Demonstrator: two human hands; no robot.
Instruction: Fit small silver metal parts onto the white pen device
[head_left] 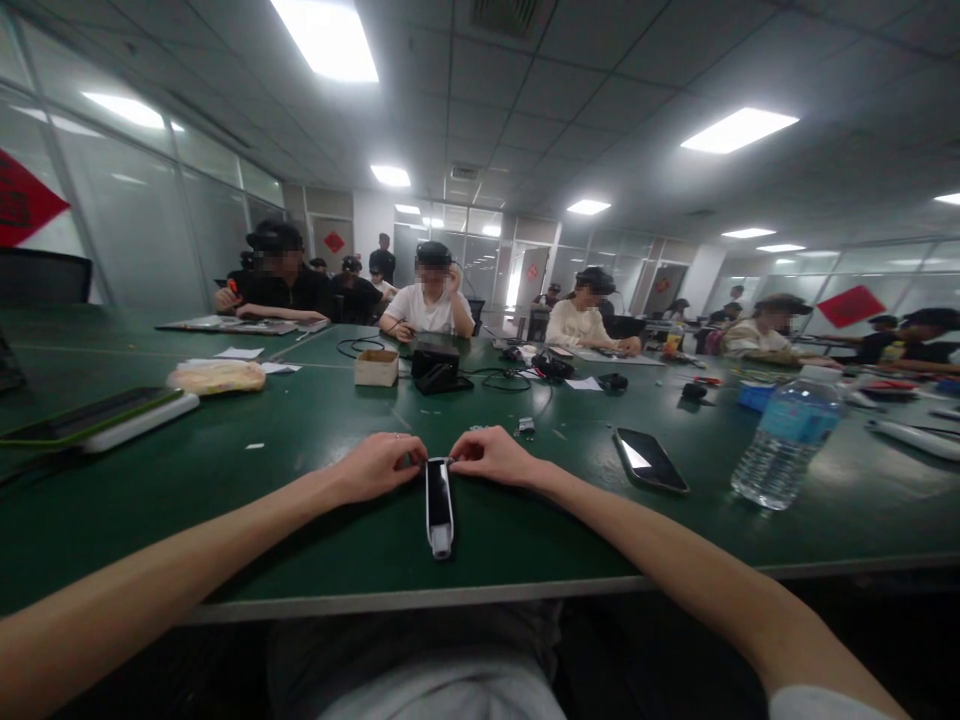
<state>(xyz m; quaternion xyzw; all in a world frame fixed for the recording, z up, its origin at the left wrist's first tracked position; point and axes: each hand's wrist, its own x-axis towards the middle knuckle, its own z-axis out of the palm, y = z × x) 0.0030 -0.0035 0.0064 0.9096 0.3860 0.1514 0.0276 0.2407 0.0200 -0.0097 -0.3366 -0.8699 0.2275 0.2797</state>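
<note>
A slim black-and-white handheld device lies lengthwise on the green table, with a silver tip at its near end. My left hand and my right hand come in from either side. Their fingertips pinch the far end of the device. Beyond my right hand lies a small metal-and-dark part, apart from my fingers. A smartphone rests further right, out of reach of my fingers.
A plastic water bottle stands at the right. A white-and-green flat device and a plastic food bag lie left. Ahead are a cardboard box, a black device with cables, and several seated people working.
</note>
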